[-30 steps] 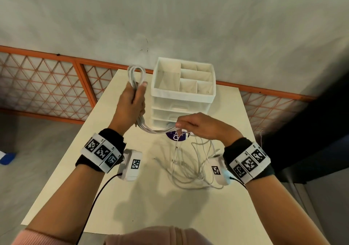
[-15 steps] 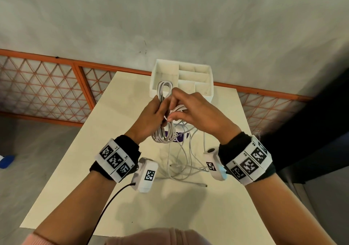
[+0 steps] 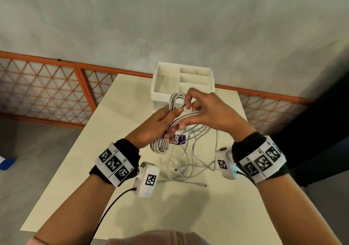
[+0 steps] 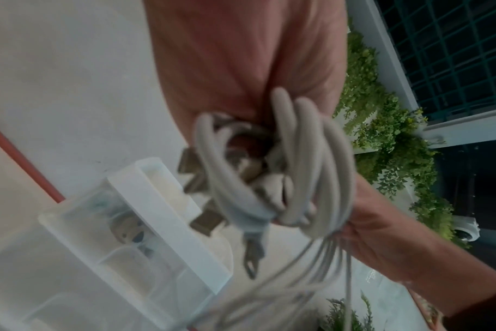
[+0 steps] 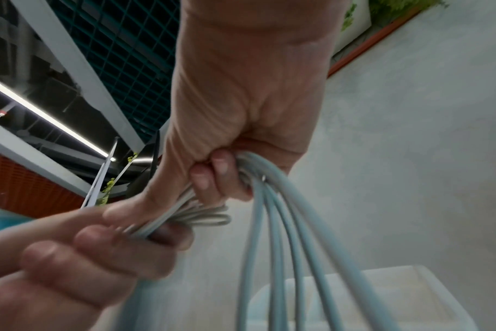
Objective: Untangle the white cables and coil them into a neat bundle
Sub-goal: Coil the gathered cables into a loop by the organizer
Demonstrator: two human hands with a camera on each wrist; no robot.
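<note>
The white cables (image 3: 174, 112) are held above the middle of a cream bench (image 3: 217, 207), partly coiled into an elongated bundle and partly still loose. The coiled part is gripped by the left hand (image 3: 156, 123), with the fingers curled round the strands and the thumb laid across them; one loop end rises above the fist and the other end hangs below it. In the left wrist view, several connector plugs (image 4: 204, 221) are seen tucked among the loops of the bundle, though the picture is blurred.

The right hand (image 3: 209, 112) is closed on a flat group of strands that runs across from the bundle, the strands being pinched between thumb and fingertips just beside the left thumb. The two hands are touching or nearly touching at the bundle; which cannot be told. In the right wrist view, the strands are seen passing through the curled fingers (image 5: 212, 177) and fanning downward.

From the hands, the loose cable ends (image 3: 188, 169) trail down to the bench and lie there in an untidy heap, with one plug stretched out toward the near edge. A white compartment organiser (image 3: 164, 95) stands at the far end of the bench, behind the hands. A purple label (image 3: 179, 139) is partly visible under the cables.
</note>
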